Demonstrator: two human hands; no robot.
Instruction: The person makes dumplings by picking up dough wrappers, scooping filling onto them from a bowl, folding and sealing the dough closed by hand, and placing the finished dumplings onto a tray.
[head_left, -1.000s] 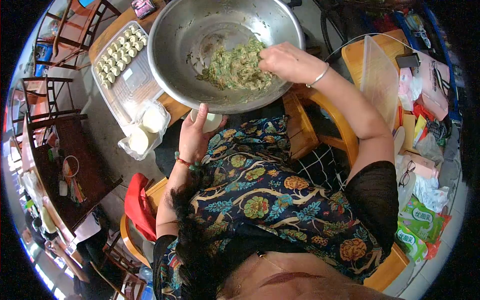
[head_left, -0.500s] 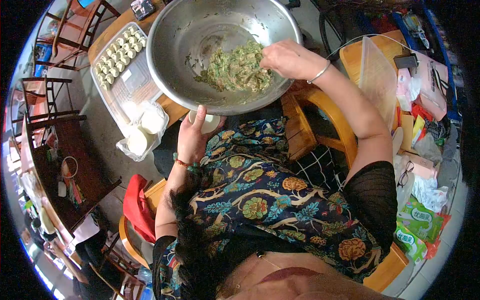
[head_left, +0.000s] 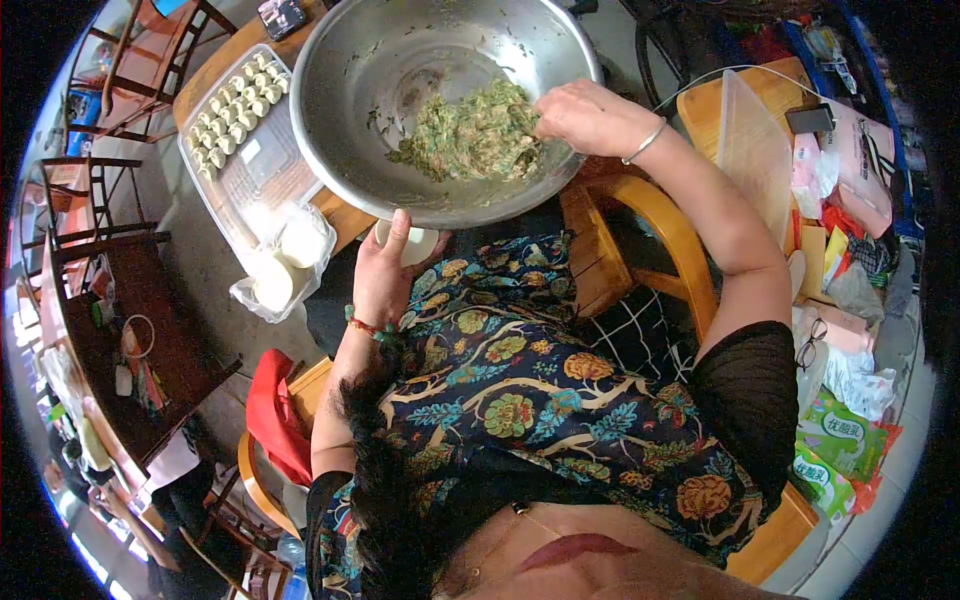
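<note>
In the head view, a large steel bowl (head_left: pixel 330 150) holds a mound of chopped green filling (head_left: pixel 465 135). My right hand (head_left: pixel 585 118) is over the bowl's right side, fingers closed at the edge of the filling; whatever they grip is hidden. Below the bowl's near rim, my left hand (head_left: pixel 388 268) holds a round, pale dumpling wrapper (head_left: pixel 420 246), the thumb lying over it. Left of the bowl, a clear plastic tray (head_left: pixel 265 165) carries rows of folded dumplings (head_left: pixel 238 105). A plastic bag with stacked round wrappers (head_left: pixel 275 283) rests at the tray's near end.
A phone (head_left: pixel 282 17) lies at the wooden table's far edge. To the right are a wooden chair (head_left: pixel 690 240), an upright translucent lid (head_left: pixel 750 160) and a pile of packages (head_left: pixel 840 430). A red cloth (head_left: pixel 275 415) hangs by my left arm.
My right hand has shifted slightly to the right, toward the bowl's wall. My left hand still has the wrapper in nearly the same place.
</note>
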